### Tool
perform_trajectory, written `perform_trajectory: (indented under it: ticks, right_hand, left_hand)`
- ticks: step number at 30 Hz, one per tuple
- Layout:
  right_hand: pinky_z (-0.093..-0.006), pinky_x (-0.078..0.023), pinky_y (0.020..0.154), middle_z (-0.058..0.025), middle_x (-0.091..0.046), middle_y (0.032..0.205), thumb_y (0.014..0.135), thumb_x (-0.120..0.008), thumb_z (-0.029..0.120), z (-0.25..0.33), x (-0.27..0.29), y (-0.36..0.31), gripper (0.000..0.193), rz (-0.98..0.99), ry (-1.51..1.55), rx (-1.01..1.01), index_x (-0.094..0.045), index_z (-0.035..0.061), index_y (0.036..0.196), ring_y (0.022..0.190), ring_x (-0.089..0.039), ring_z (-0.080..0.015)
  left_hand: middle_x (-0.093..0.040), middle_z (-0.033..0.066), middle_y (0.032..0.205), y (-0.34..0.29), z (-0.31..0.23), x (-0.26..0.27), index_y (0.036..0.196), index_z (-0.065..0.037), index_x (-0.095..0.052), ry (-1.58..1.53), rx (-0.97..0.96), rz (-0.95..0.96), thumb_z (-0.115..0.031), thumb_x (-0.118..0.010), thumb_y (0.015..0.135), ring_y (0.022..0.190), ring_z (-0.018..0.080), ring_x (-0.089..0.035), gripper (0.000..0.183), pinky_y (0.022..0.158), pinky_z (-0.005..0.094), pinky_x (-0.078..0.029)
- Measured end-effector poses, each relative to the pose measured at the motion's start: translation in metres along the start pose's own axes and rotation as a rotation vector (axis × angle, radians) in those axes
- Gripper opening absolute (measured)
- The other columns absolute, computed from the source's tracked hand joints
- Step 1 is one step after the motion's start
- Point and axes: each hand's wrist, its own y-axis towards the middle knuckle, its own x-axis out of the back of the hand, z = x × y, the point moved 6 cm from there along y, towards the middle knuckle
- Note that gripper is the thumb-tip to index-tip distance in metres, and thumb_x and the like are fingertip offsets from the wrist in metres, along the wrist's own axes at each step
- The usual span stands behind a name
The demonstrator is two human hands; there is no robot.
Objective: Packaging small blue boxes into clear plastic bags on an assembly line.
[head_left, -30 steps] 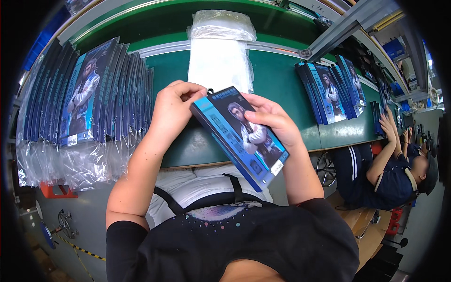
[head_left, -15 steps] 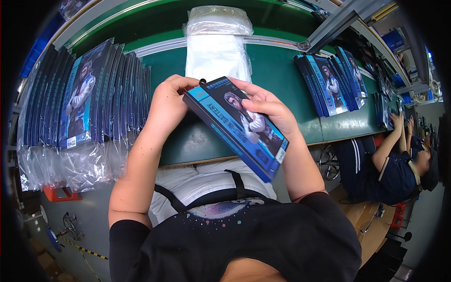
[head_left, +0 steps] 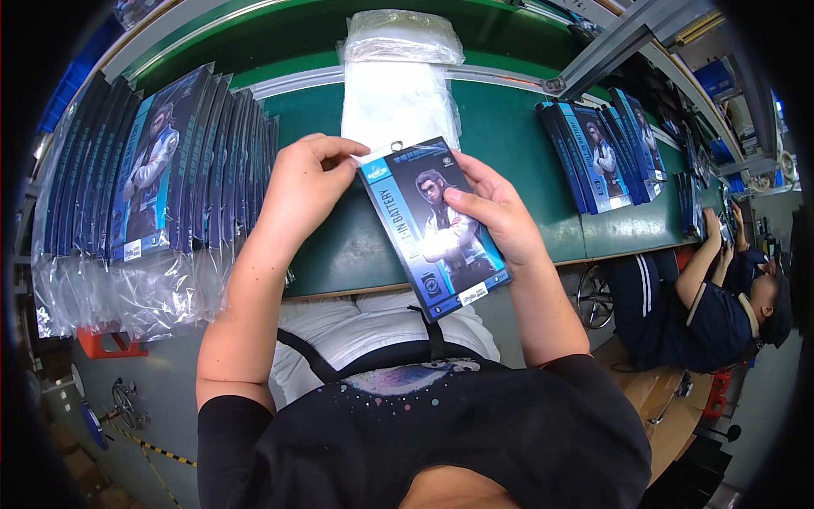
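A flat dark-blue and light-blue product box [head_left: 437, 229] with a printed figure is held up before my chest, its front facing up and tilted. My right hand [head_left: 498, 208] grips its right edge, the thumb lying on the front and the fingers behind. At the box's upper left corner, the thumb and index finger of my left hand [head_left: 312, 182] are pinched together. A small pale edge shows by those fingertips, too small to make out. A small ring-like hang hole shows at the box's top edge. Beyond the box lies a stack of clear plastic bags [head_left: 392, 93].
Several similar boxes in clear bags [head_left: 153, 170] stand in a row at the left. Another group of boxes [head_left: 598, 157] stands on the green table [head_left: 339, 254] at the right. A metal frame post [head_left: 606, 47] rises behind them. Farther right, a co-worker [head_left: 721, 297] sits at the table.
The box has turned so its front faces up more squarely, and its lower end has swung left. My left fingers stay at its upper left corner.
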Motion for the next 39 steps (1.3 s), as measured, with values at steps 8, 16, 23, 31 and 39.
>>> perform_trajectory:
  ticks: [8, 16, 23, 31, 39]
  right_hand:
    - [-0.0285, -0.045, 0.091, -0.018, -0.052, 0.123, 0.086, -0.062, 0.006, -0.01, -0.004, -0.008, 0.057, -0.186, -0.118, 0.123, -0.034, -0.0113, 0.133, 0.106, -0.056, -0.0182]
    - [-0.0246, -0.051, 0.072, -0.0116, -0.064, 0.091, 0.077, -0.072, 0.002, -0.009, 0.004, -0.02, 0.028, -0.271, 0.009, 0.074, -0.054, -0.0029, 0.099, 0.08, -0.061, -0.0118]
    - [-0.0257, -0.051, 0.074, -0.0117, -0.064, 0.092, 0.079, -0.07, 0.001, -0.012, -0.013, -0.027, 0.028, -0.215, 0.091, 0.111, -0.054, -0.0022, 0.101, 0.082, -0.062, -0.0119]
    - [-0.0254, -0.052, 0.073, -0.0124, -0.063, 0.094, 0.082, -0.068, 0.002, -0.006, -0.022, -0.032, 0.029, -0.238, 0.088, 0.156, -0.051, -0.0025, 0.106, 0.082, -0.062, -0.0117]
    - [-0.0239, -0.051, 0.07, -0.0093, -0.064, 0.091, 0.081, -0.07, 0.003, -0.025, -0.02, -0.039, 0.019, -0.115, 0.064, 0.01, -0.056, -0.0019, 0.092, 0.08, -0.062, -0.0101]
  left_hand:
    - [-0.057, 0.0075, 0.074, -0.015, -0.027, 0.0, 0.101, -0.002, -0.068, 0.139, -0.178, -0.11, 0.005, -0.058, 0.074, 0.071, 0.0146, -0.058, 0.029, 0.068, 0.026, -0.047]
    - [-0.062, 0.0077, 0.087, -0.036, -0.004, -0.006, 0.107, 0.001, -0.063, -0.383, 0.022, -0.061, -0.005, -0.062, 0.083, 0.077, 0.0152, -0.061, 0.024, 0.071, 0.0306, -0.051]
    - [-0.064, 0.0092, 0.1, -0.04, 0.004, -0.041, 0.113, 0.004, -0.057, -1.248, 0.384, 0.046, -0.021, -0.057, 0.093, 0.091, 0.0135, -0.061, 0.033, 0.082, 0.0267, -0.049]
    - [-0.064, 0.0103, 0.101, -0.05, 0.007, -0.052, 0.108, 0.005, -0.059, -1.221, 0.419, 0.062, -0.016, -0.058, 0.091, 0.094, 0.0144, -0.061, 0.026, 0.086, 0.0292, -0.048]
    - [-0.063, 0.013, 0.103, -0.055, -0.006, -0.055, 0.113, 0.005, -0.054, -1.286, 0.483, -0.01, -0.014, -0.062, 0.088, 0.091, 0.0192, -0.064, 0.033, 0.08, 0.032, -0.053]
